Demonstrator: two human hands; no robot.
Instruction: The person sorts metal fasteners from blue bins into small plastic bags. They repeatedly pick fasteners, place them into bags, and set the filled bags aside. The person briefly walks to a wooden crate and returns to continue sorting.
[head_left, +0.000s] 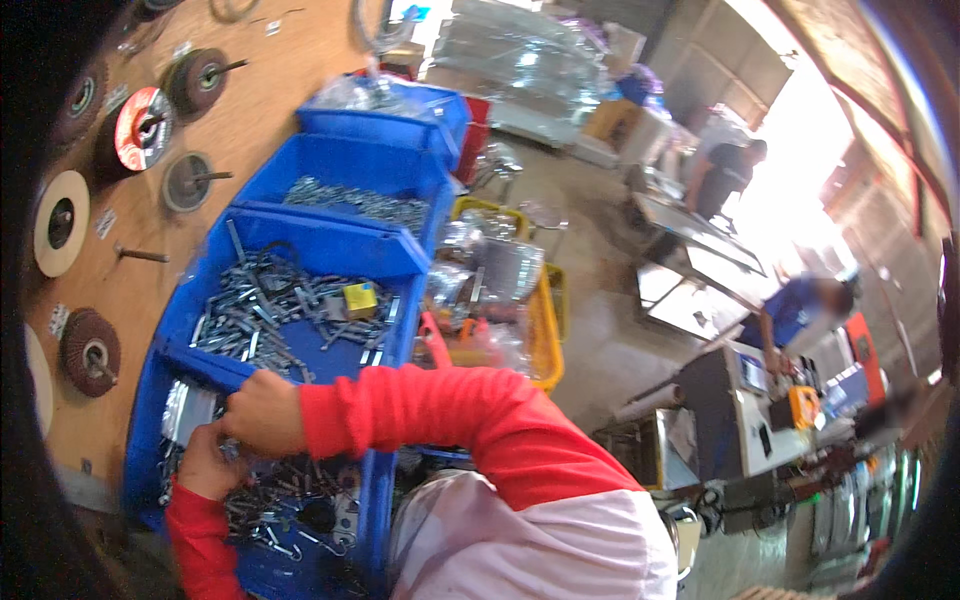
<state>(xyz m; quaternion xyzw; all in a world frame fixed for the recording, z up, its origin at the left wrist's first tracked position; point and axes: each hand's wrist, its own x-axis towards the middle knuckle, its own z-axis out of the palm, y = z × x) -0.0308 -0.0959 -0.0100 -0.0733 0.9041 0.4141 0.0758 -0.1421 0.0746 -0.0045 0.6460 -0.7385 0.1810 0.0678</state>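
My right hand [264,414] reaches across from the right in a red sleeve, over the nearest blue bin [376,510]. Against it, slightly nearer and to the left, is my left hand [211,464]. The fingers of both are curled and meet, and whatever sits between them is hidden. A flat silvery piece [188,410] shows just beyond my left hand, inside the bin. Below the hands lie loose metal hooks [285,535] and small dark hardware. The bin behind holds many bolts [255,300] and a small yellow box [360,299].
Farther blue bins hold screws [360,204] and plastic bags [365,95]. A wooden board [270,60] with grinding discs [92,352] on pegs rises at left. Yellow crates [548,335] with bagged parts stand right of the bins. Two people work at tables [700,235] farther right.
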